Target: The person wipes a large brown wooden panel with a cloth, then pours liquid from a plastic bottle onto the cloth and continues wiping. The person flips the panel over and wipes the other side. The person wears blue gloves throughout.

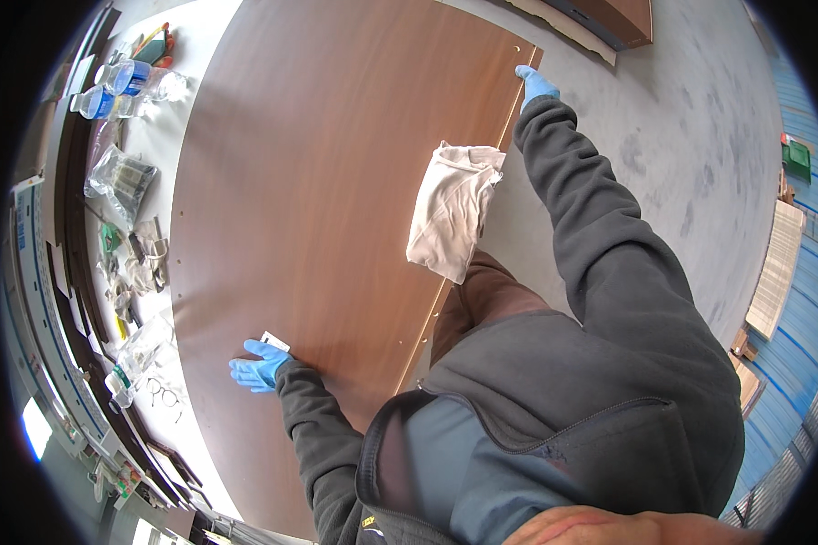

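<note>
A large brown wood-grain board (pixel 318 163) lies before me, with small holes and pegs along its edges. My left hand (pixel 259 368), in a blue glove, rests flat on its surface at the lower left, fingers stretched out. A small white tag or card (pixel 274 341) is right beside those fingers. My right hand (pixel 538 84), also blue-gloved, grips the far right edge near the corner, its fingers partly hidden. Between the two hands, a folded beige cloth (pixel 454 209) lies on the board's right edge.
On the white surface along the left are plastic bottles (pixel 129 78), a clear bag of parts (pixel 124 183), gloves (pixel 145 263) and glasses (pixel 164 392). A brown panel (pixel 609 20) is at the top right. Grey floor (pixel 691 182) spreads to the right, with a green box (pixel 797 159) beyond.
</note>
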{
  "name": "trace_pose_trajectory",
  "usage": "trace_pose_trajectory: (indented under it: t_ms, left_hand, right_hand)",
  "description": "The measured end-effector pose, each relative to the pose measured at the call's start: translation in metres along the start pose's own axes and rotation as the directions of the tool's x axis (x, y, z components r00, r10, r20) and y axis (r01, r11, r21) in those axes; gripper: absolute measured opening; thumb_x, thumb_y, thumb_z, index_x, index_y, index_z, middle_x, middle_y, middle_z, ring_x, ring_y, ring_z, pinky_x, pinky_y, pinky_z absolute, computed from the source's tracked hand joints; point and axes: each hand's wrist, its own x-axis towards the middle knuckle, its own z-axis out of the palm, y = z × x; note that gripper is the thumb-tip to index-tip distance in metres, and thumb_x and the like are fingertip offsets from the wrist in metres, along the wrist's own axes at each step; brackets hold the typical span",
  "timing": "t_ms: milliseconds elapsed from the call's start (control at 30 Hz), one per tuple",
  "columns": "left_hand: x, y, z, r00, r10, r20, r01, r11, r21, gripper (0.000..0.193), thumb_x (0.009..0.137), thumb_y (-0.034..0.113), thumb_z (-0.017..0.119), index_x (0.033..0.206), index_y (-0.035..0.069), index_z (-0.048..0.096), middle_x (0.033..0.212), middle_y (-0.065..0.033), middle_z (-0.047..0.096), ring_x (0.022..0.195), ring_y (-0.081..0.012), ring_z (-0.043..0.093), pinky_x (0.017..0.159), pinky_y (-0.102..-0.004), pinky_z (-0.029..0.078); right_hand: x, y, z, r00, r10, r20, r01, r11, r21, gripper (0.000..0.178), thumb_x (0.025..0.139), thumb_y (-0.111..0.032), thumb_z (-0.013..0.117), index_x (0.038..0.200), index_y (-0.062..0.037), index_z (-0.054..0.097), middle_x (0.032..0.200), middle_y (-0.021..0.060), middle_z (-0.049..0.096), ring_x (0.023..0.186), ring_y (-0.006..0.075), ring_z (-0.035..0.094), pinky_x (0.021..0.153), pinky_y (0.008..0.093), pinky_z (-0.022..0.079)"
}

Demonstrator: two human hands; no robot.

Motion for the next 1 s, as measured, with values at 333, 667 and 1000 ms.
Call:
trace_pose_trajectory:
  t_ms: [333,667,1000]
  left_hand:
    - [0.004,0.004,0.005,0.999,0.028,-0.034,-0.027,1.0,0.006,0.09,0.108,0.071,0.038,0.172,0.008,0.03,0.179,-0.0196,0.025,0.167,-0.0355,0.016,0.133,-0.0591,0.01]
    - [0.008,0.012,0.012,0.994,0.036,-0.104,-0.04,0.999,-0.032,0.091,0.106,0.069,0.045,0.17,0.006,0.035,0.177,-0.0235,0.029,0.166,-0.0386,0.021,0.133,-0.0592,0.012]
    - [0.012,0.012,0.007,0.995,0.087,-0.05,-0.094,0.98,-0.174,0.1,0.1,0.073,0.053,0.168,0.001,0.035,0.175,-0.0292,0.026,0.164,-0.0442,0.021,0.132,-0.0615,0.012]
  right_hand:
    - [-0.19,0.075,-0.025,-0.096,-0.565,0.82,0.971,-0.235,-0.049,0.102,0.091,-0.082,0.053,0.158,-0.005,0.052,0.179,0.0184,0.027,0.169,0.037,0.015,0.134,0.0606,0.004]
    - [-0.044,-0.019,0.043,-0.054,-0.862,0.504,0.852,-0.303,-0.427,0.099,0.102,-0.078,0.042,0.167,-0.0038,0.038,0.178,0.0212,0.028,0.165,0.0378,0.025,0.131,0.0553,0.018]
    - [-0.501,0.139,0.043,-0.547,-0.225,0.806,0.828,-0.285,0.483,0.07,0.084,-0.046,0.074,0.139,-0.0033,0.065,0.15,0.0202,0.057,0.142,0.036,0.051,0.117,0.0504,0.041]
